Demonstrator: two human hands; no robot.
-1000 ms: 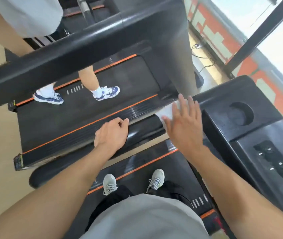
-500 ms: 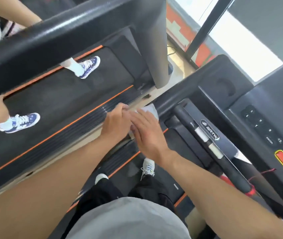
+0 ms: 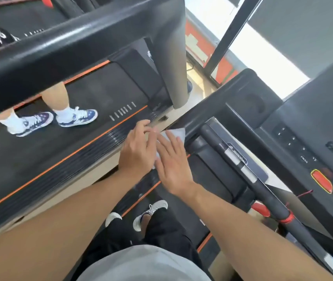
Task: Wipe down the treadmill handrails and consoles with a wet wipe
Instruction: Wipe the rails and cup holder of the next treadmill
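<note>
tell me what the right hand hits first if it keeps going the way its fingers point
Probably the wet wipe just past the right hand; its fingers already overlap it. Beyond that lies the black handrail, though depth is unclear.

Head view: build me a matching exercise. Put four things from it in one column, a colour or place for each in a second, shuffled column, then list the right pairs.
Column one:
1. wet wipe
2. stop button
3. cup holder
4. blue and white shoes

Column two:
A. on the belt of the neighbouring treadmill
B. red with a yellow edge, on the console
C. white, between the left hand and right hand
D. round recess in the black console top, near the window

Pairs: 1-C, 2-B, 3-D, 4-A
</note>
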